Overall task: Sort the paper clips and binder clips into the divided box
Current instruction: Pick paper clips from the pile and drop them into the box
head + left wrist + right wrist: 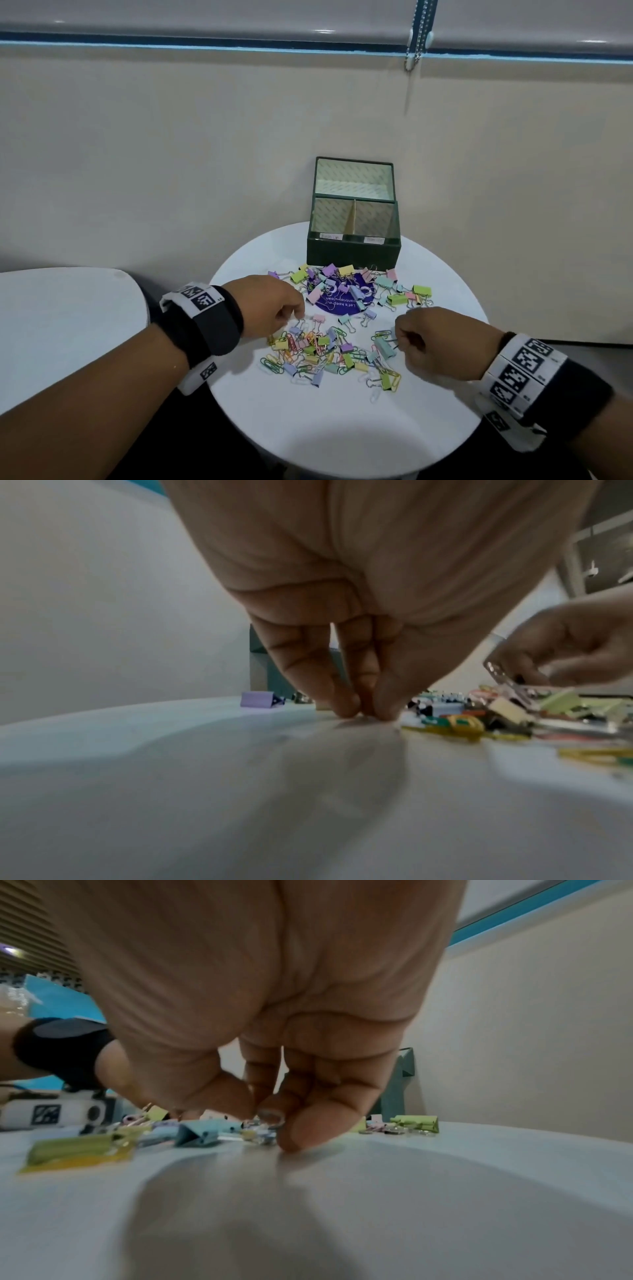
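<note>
While both hands work at a round white table (342,428), a person's left hand (270,305) reaches down at the left edge of a loose heap of pastel binder clips and coloured paper clips (318,349). In the left wrist view its fingertips (346,707) are bunched together and pressed to the tabletop just beside the heap; whether anything is pinched between them cannot be told. A lone purple binder clip (257,698) sits apart on the table behind those fingers. A wrist-worn band with black-and-white markers (202,298) wraps the left forearm.

At centre, a second scatter of binder clips (346,284) lies across and around a purple round sticker (337,303) printed with white text. Behind it, against the cream wall (171,154), stands the dark green divided box (352,251), its lid up and a cardboard divider splitting it into two compartments, each with a small white label on the front rim. Both compartments look bare from the head camera.

To the right, the right hand (435,342) is curled at the right edge of the near heap, close to a light blue binder clip (383,346). In the right wrist view, thumb and fingertips (298,1134) close on small clips at the tabletop, but blur hides exactly which piece is gripped.
</note>
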